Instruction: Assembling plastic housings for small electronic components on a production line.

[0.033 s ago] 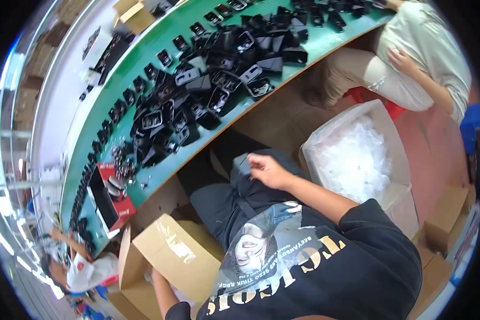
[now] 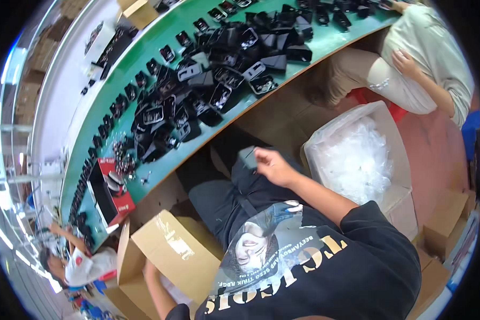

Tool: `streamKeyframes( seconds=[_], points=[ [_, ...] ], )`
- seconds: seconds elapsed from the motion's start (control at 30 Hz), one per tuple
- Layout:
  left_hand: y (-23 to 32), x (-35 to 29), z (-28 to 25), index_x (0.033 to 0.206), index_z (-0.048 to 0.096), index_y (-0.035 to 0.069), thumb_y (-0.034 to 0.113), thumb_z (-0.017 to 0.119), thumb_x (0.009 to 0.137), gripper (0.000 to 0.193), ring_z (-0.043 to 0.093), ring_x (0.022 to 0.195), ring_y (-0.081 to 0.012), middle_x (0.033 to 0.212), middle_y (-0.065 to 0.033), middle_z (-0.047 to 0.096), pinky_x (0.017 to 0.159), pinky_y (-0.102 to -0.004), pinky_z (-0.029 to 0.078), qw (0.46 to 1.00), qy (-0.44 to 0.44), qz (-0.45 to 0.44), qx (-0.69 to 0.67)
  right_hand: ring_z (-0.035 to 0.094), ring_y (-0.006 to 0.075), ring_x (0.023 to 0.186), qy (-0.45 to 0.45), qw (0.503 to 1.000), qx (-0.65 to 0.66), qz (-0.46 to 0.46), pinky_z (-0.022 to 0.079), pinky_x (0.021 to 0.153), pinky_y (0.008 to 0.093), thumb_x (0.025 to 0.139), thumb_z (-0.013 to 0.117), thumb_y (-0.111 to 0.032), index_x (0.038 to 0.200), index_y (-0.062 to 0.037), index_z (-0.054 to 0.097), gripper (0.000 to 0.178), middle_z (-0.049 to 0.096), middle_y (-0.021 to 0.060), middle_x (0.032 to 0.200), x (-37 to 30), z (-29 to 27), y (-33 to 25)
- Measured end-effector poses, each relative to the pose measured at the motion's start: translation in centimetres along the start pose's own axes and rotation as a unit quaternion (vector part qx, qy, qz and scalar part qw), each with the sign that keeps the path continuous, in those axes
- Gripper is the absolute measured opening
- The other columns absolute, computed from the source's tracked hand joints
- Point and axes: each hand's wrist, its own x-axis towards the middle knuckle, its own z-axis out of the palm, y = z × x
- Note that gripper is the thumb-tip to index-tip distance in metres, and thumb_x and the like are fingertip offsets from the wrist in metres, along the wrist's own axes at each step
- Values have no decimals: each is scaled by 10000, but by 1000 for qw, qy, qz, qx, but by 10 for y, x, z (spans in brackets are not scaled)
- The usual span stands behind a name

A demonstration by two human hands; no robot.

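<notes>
Lettering shows on two things. The wearer's black shirt, on the near side of the green table, carries large pale-gold letters and smaller white ones around a printed picture; the red box at the table's near edge, toward its left end, bears small white print.

Just off the table's near edge, over the wearer's lap, the right hand pinches a dark grey piece between thumb and fingers. Nearer the wearer, below the table's left part, the left hand reaches into an open cardboard box; its taped flap stands in the way, so I cannot tell what that grip is.

A heap of black cases, probably with silver-framed fronts, covers the table's middle, with a row of similar ones along its far side. Small metal parts lie on the table behind the red box. Off its near edge, to the right, stands a plastic-lined carton of whitish translucent pieces. One co-worker sits by the table's right end, another by its left.
</notes>
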Motion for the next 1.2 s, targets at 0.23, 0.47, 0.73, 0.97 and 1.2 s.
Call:
streamKeyframes(
  seconds=[0.23,0.47,0.73,0.97,1.2],
  points=[
    [116,-158,-95,1110,658,-37,0,554,945,199,655,813,-206,972,-118,709,754,-310,534,933,288,156,-145,561,178,1039,-22,970,-165,-178,456,880,263,854,626,64,1093,-7,650,251,563,95,1287,18,10,-101],
    [321,-28,-25,1527,373,54,-83,823,662,984,548,1281,-321,1541,-176,437,1038,-428,502,632,-61,535,-557,559,187,901,-77,909,-322,-253,460,809,276,810,685,3,953,-14,657,147,571,104,1243,26,67,-147],
    [362,-5,-18,1449,470,23,-37,919,573,986,629,1117,-263,1356,-157,609,955,-333,522,581,23,563,-587,596,178,950,-70,921,-285,-255,479,853,281,829,686,-9,1030,-29,691,202,597,89,1242,53,40,-149],
    [369,-12,-18,1369,530,27,20,957,553,921,653,1021,-241,1233,-126,657,907,-310,525,706,88,466,-526,656,222,926,-24,998,56,-25,551,866,329,805,686,-21,1205,-12,663,402,678,134,1192,47,39,-126],
    [370,8,0,1334,546,36,60,947,590,846,628,1076,-257,1237,-124,634,986,-357,490,658,90,595,-453,644,153,876,-136,986,87,39,539,829,292,793,697,-67,1179,-12,692,390,719,83,1069,30,-9,-138]
  ],
)
